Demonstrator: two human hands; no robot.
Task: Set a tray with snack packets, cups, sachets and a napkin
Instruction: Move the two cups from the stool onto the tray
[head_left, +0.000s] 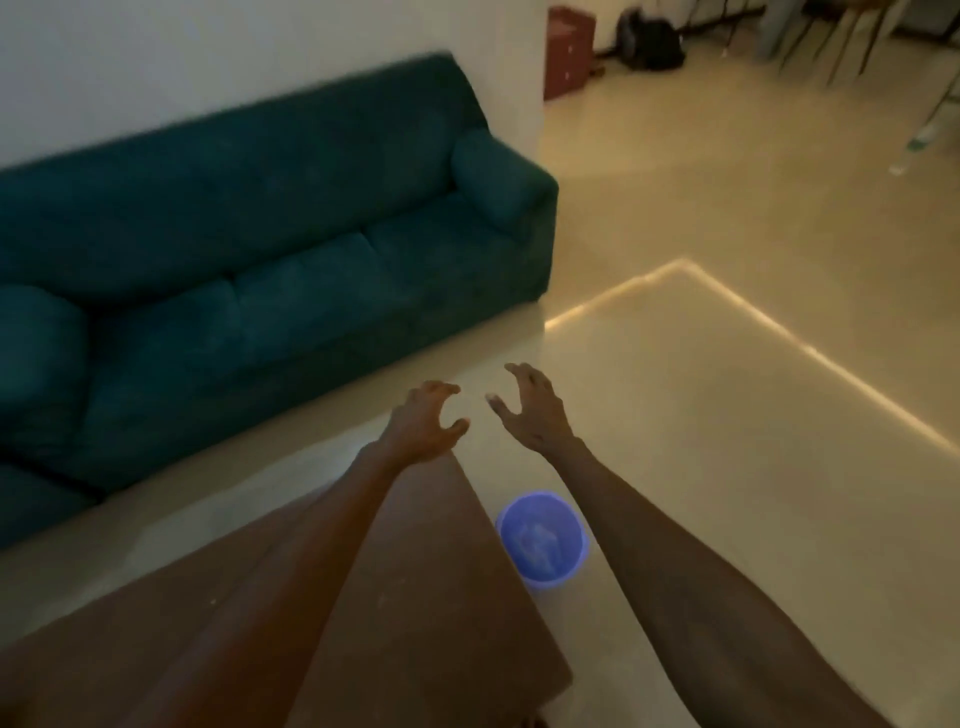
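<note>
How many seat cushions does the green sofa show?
3 on the green sofa: one by the right armrest, one in the middle, one on the left. None appear hidden.

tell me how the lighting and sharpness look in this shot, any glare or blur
Head view: the room is dim with a warm yellowish cast; a bright strip of light glares along an edge on the pale floor. The dark green fabric sofa looks soft with motion blur, its back edge smeared. The round purple plastic bin glows oversaturated. Both open hands, left and right, are slightly blurred. Wide-angle tilt skews the walls.
</note>
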